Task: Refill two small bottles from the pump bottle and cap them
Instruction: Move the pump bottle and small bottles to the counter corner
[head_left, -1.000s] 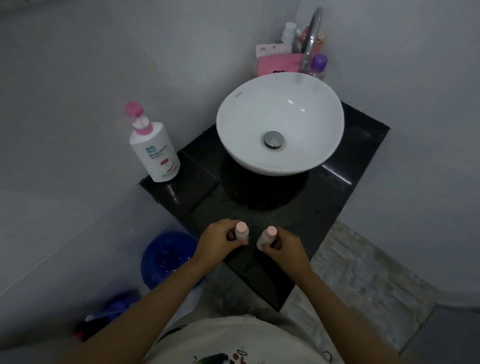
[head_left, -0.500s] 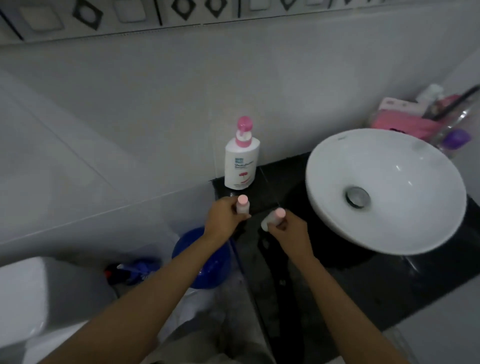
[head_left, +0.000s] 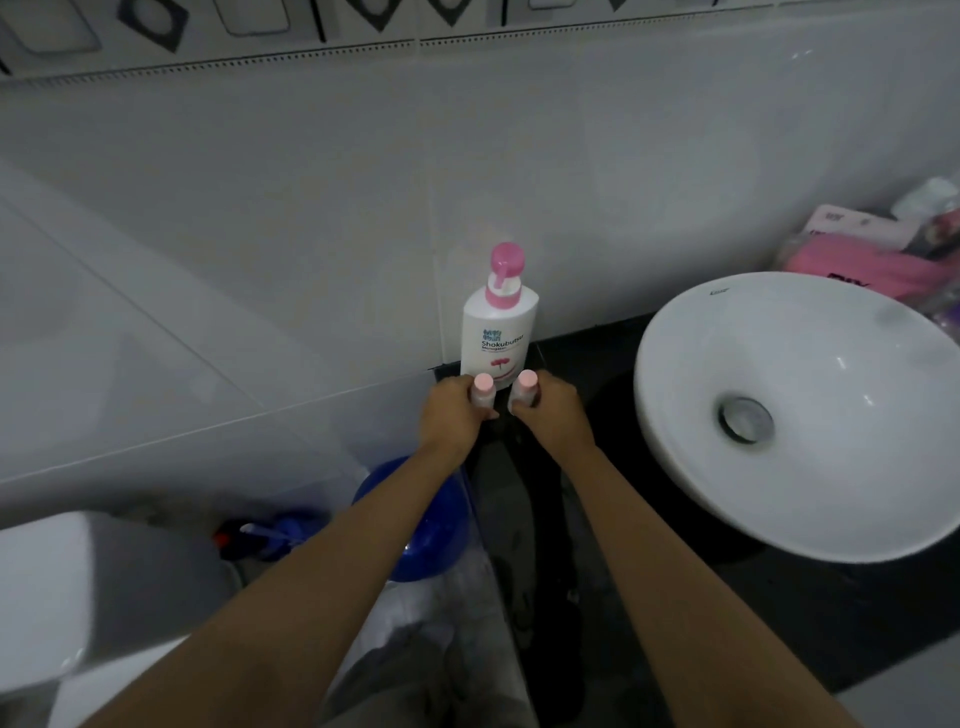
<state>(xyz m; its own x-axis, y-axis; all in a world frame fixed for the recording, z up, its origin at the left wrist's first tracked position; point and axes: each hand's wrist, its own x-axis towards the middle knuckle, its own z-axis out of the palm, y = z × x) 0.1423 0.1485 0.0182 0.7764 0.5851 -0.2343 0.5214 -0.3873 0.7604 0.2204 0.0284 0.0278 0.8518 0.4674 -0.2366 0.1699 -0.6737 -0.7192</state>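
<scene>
One capped small bottle (head_left: 482, 393) was gripped by the left hand (head_left: 453, 418), another small bottle (head_left: 524, 392) by the right hand (head_left: 555, 415), both held upright just before the pump bottle (head_left: 497, 322) on the black counter (head_left: 613, 358).

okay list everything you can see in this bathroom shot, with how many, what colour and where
pump bottle: 1, white with pink pump, on the black counter against the wall
small bottles: 2, pale with pink caps on, one in each hand, in front of the pump bottle
sink: 1, white bowl, on the counter at right
counter: 1, black, under the sink
pink packets: several, behind the sink
bucket: 1, blue, on the floor below the arms
left hand: grips one small bottle
right hand: grips the other
</scene>
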